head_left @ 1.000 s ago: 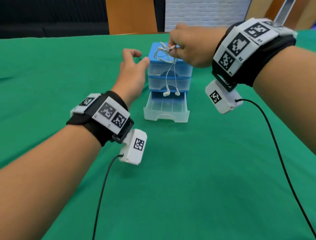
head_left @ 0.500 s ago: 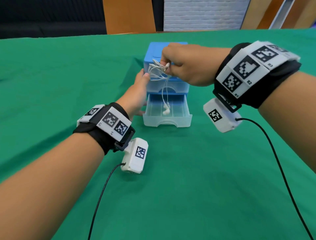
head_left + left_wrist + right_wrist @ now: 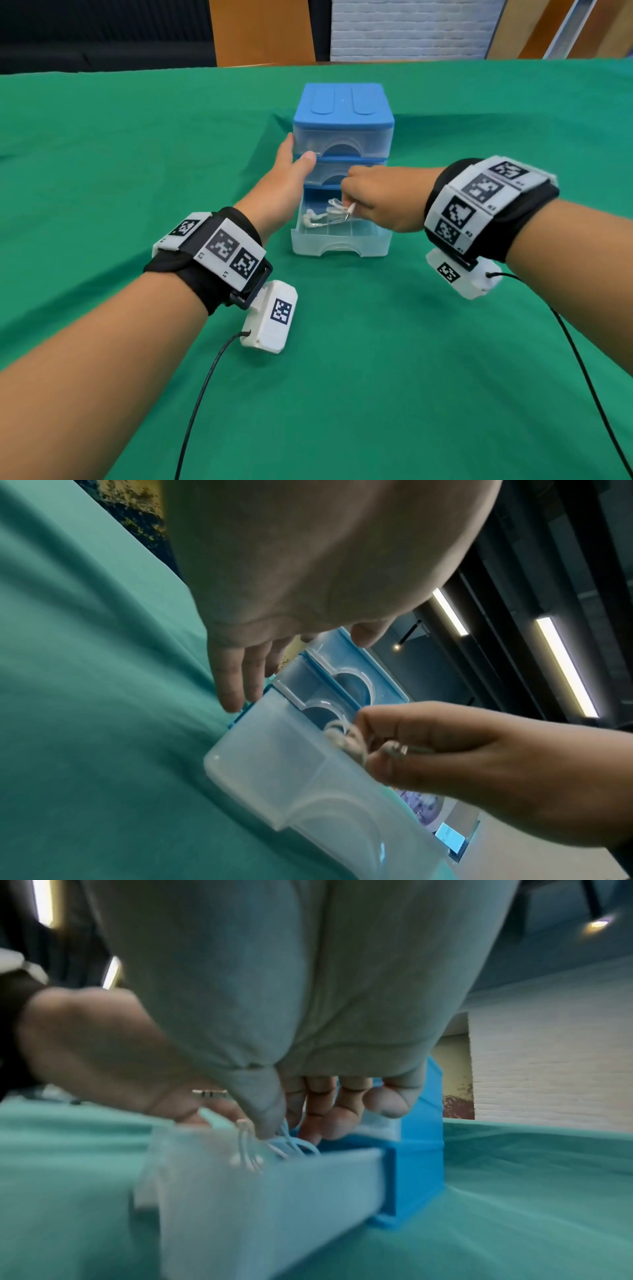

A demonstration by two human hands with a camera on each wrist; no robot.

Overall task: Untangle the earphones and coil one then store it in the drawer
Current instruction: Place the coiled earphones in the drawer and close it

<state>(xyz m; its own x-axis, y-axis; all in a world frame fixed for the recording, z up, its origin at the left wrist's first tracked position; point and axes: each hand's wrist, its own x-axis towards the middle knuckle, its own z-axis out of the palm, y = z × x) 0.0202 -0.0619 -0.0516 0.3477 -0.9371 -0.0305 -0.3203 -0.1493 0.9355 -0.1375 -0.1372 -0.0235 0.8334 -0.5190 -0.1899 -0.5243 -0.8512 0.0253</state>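
Observation:
A small drawer unit [image 3: 342, 113] with a blue top stands mid-table; its clear bottom drawer [image 3: 339, 245] is pulled out toward me. White coiled earphones [image 3: 325, 216] hang into that drawer, their buds resting on its floor. My right hand [image 3: 380, 202] pinches the coil near the plug, just above the drawer; the left wrist view shows the earphones [image 3: 342, 737] between thumb and fingers of the right hand [image 3: 445, 753]. My left hand [image 3: 287, 171] lies with straight fingers against the unit's left side, its fingers [image 3: 236, 674] touching the cabinet edge [image 3: 246, 710]. In the right wrist view the cord [image 3: 291, 1144] drops into the drawer [image 3: 274, 1191].
Green cloth [image 3: 342, 377] covers the whole table. Two upper drawers [image 3: 342, 144] of the unit are closed. Black cables [image 3: 205, 383] trail from both wrist cameras toward me. A brick wall and wooden panels stand beyond the far table edge.
My right hand has lowered the earphones from above the unit's top down into the open bottom drawer. My left hand moved in and now touches the unit's left side.

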